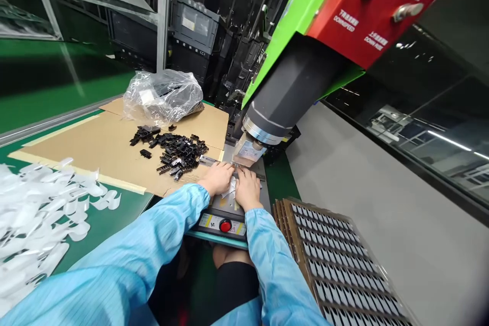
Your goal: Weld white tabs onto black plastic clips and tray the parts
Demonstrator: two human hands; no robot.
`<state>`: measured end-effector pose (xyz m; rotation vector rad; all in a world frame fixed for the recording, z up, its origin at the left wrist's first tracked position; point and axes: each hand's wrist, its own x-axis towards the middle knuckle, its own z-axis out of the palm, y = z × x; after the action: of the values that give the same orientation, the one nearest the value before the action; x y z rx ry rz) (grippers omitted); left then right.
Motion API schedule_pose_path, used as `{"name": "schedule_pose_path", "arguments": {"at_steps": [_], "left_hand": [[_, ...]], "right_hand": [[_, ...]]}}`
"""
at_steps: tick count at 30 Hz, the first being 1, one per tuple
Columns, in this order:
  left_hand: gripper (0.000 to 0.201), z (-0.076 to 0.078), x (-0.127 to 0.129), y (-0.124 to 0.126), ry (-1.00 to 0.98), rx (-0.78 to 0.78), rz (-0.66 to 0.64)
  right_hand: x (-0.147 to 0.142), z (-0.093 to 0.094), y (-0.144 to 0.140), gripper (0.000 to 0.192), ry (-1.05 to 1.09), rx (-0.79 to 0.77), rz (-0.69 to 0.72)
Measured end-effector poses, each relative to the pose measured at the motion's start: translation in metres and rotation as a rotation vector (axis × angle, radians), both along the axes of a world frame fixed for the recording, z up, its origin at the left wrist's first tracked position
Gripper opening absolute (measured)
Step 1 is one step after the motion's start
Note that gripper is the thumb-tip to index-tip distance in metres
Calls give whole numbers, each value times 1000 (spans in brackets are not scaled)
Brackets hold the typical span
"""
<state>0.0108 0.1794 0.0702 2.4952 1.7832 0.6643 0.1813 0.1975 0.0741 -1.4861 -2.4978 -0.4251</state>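
Evidently both hands are seating a small white piece (230, 187) on the machine's plate under the press head (250, 152); the left hand (217, 178) and right hand (247, 188) are pinching it lightly; careful alignment seems needed next.

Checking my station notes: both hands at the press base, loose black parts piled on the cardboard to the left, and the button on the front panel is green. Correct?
Not quite: the button is red, not green, as the head view shows. The rest holds: both hands, left and right, are at the press base, and the black parts lie piled on the cardboard to the left.
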Motion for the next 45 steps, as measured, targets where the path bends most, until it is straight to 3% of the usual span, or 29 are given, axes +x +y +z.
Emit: {"name": "schedule_pose_path", "arguments": {"at_steps": [6,9,11,15,18,20,23,30,34,37,41,45], "left_hand": [[54,2,0,-17,-2,-30,11],[55,-1,-19,-46,-60,19,53],[49,-3,-40,-68,-101,74,167],[33,-12,-87,-97,-101,79,499],[35,-20,-109,-102,-91,26,613],[34,-24,-115,-101,-78,-3,611],[30,-25,-118,-98,-48,-20,565],[29,-21,-117,-95,-30,-39,486],[27,-22,-115,-96,-39,-41,464],[25,-24,-112,-97,-44,-19,423],[20,-29,-108,-95,-154,1,232],[19,-39,-106,-85,-430,-70,-27]], "right_hand": [[1,7,0,56,-30,-74,-25],[1,6,-1,63,9,-93,-52],[-5,2,-5,64,66,-62,-49],[-42,-2,-18,42,224,0,157],[-84,-4,-24,38,259,-52,378],[-111,-6,-25,39,250,-117,427],[-138,-11,-23,38,219,-199,392],[-148,-14,-28,20,145,-153,318],[-134,-11,-33,16,155,-126,284],[-103,-11,-33,20,326,-146,241],[-31,-19,-28,25,646,-124,175],[49,-33,-23,31,680,10,110]]}}
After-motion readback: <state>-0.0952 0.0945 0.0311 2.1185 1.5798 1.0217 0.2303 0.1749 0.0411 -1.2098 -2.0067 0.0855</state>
